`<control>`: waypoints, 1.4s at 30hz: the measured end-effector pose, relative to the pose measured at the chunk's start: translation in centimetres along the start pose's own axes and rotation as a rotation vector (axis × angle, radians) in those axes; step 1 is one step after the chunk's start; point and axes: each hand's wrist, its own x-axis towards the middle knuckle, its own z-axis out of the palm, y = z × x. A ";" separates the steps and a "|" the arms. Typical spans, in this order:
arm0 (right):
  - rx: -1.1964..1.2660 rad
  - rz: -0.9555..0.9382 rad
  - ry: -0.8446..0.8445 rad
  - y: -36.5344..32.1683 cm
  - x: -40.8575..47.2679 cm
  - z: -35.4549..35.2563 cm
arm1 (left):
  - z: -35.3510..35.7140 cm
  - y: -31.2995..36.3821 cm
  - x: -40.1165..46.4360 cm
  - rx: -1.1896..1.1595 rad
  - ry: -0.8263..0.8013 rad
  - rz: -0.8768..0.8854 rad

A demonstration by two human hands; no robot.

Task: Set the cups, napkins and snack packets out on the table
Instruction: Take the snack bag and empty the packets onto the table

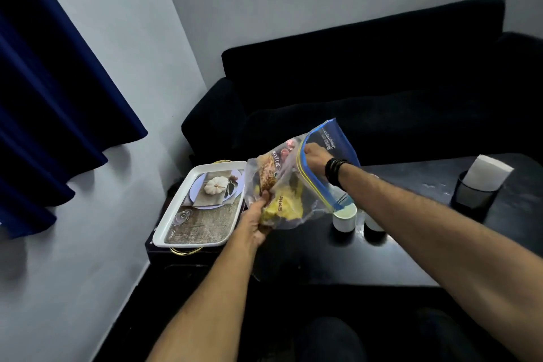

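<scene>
A clear zip bag [317, 185] with a blue and yellow seal hangs above the dark table [411, 244]. Inside it lie snack packets: a brown one [271, 170] and a yellow one [282, 209]. My left hand [255, 223] grips the bag's lower left side from below. My right hand [316, 159], with a black wristband, reaches into the bag's mouth; whether its fingers hold anything there is hidden. Two white cups [345, 219] stand on the table under the bag, the second [373, 223] partly behind my right forearm. White napkins [487, 172] stick up from a dark holder [473, 200] at the right.
A white rectangular tray [205, 232] with a printed pumpkin picture and gold handles rests on the table's left end. A dark sofa [382, 82] stands behind the table. A blue curtain [44, 97] hangs at the left against a pale wall.
</scene>
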 end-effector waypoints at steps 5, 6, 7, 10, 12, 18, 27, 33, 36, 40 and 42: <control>0.335 -0.047 0.079 -0.6 -0.8 -1.4 | -0.7 2.0 2.3 -0.038 0.074 0.060; 0.386 -0.050 0.064 -0.6 -0.9 -1.7 | -1.1 2.1 3.2 -0.054 0.088 0.067; 0.407 -0.046 0.044 -0.8 -1.2 -2.0 | -0.8 2.6 2.7 -0.063 0.096 0.083; 0.357 -0.072 0.052 -1.0 -1.3 -3.2 | 0.3 3.8 0.1 -0.039 0.095 0.106; 0.369 -0.102 0.065 -1.1 -1.3 -4.0 | -0.2 4.2 -0.4 -0.055 0.123 0.150; 0.819 -0.155 0.093 -3.1 -3.1 -8.9 | -8.4 3.5 3.7 -0.103 0.339 0.152; 1.033 0.339 0.297 4.0 -0.4 -3.3 | -10.2 4.3 -0.9 -0.259 0.423 0.306; 0.389 0.356 0.304 8.0 0.6 4.8 | -10.6 3.6 -2.3 -0.261 0.400 0.316; 0.171 0.207 0.310 8.7 0.2 8.1 | -10.7 3.0 -1.8 -0.254 0.393 0.291; -0.113 0.201 0.181 11.8 -0.7 11.6 | -10.6 2.4 -0.3 -0.225 0.359 0.280; -0.307 0.310 0.189 12.8 -1.6 12.7 | -10.6 2.2 0.6 -0.209 0.350 0.268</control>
